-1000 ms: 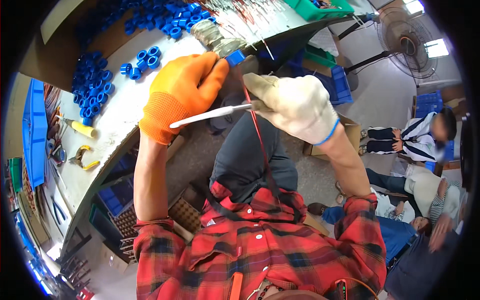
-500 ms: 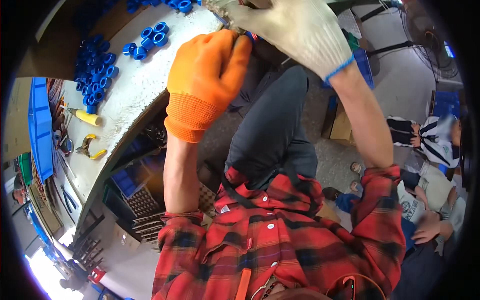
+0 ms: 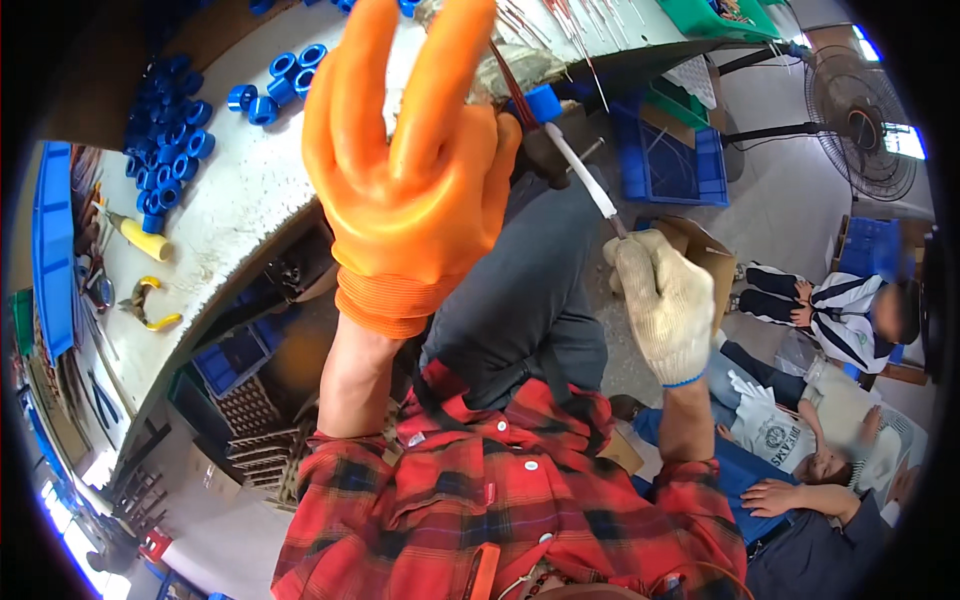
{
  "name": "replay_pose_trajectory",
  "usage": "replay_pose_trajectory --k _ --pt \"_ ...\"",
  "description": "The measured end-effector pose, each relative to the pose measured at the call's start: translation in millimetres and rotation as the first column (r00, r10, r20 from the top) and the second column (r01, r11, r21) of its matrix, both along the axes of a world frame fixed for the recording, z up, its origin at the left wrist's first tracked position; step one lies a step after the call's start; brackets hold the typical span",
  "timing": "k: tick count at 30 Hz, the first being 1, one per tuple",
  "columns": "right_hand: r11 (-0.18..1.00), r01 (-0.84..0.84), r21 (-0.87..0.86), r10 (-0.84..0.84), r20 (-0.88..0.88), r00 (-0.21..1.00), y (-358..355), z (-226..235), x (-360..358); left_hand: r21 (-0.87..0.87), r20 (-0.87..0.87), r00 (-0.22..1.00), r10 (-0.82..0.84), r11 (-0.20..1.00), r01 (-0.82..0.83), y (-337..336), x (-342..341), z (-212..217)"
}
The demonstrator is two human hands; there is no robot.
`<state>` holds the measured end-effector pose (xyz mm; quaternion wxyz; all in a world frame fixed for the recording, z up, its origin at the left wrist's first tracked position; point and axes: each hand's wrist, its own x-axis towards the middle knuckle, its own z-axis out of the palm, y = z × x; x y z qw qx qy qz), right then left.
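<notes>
My left hand (image 3: 405,185), in an orange coated glove, is raised over the bench edge with fingers stretched apart. Beside its thumb, reddish-brown wires (image 3: 512,82) run down to a small blue ring (image 3: 543,103). From the ring a white sleeve (image 3: 585,172) slants down to my right hand (image 3: 662,300), which wears a cream knit glove with blue trim. Its fingers are closed on the lower end of the sleeved wire. Whether the left thumb touches the wires is hidden.
Blue rings (image 3: 168,165) lie in a heap and a small group on the white bench (image 3: 225,190). Yellow-handled pliers (image 3: 150,305) and a yellow-handled tool (image 3: 145,240) lie nearby. Wires and a green bin (image 3: 715,18) are at the far side. A fan (image 3: 862,125) and seated people are at right.
My right hand has moved down and right, away from the left, with the sleeved wire stretched behind it. The left hand has gone from closed to spread fingers. My view has shifted slightly.
</notes>
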<state>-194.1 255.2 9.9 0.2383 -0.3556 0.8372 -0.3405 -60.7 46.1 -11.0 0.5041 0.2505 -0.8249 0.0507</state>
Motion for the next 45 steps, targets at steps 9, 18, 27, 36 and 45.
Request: replay_pose_trajectory --k 9,18,27,36,45 --pt "0.992 -0.051 -0.120 0.004 -0.364 0.931 -42.1 -2.6 10.8 0.169 0.029 0.865 -0.500 0.856 0.489 -29.8 2.9 -1.1" --pt "0.999 -0.046 0.012 0.045 0.092 0.995 -36.0 18.6 -13.3 0.295 0.026 0.851 -0.524 0.818 0.495 -26.1 4.3 6.6" --pt "0.948 -0.061 0.312 -0.142 0.587 0.797 159.7 0.7 -1.0 0.455 -0.019 0.879 -0.476 0.779 0.431 -17.6 -8.3 -3.1" --pt "0.996 -0.085 -0.025 0.069 -0.372 0.925 12.9 22.0 -0.6 0.274 -0.082 0.865 -0.495 0.823 0.497 -27.9 1.4 -3.7" --pt "0.999 -0.027 0.047 0.026 0.026 0.999 -36.0 33.5 -1.4 0.424 0.026 0.864 -0.503 0.788 0.446 -21.3 6.7 16.4"
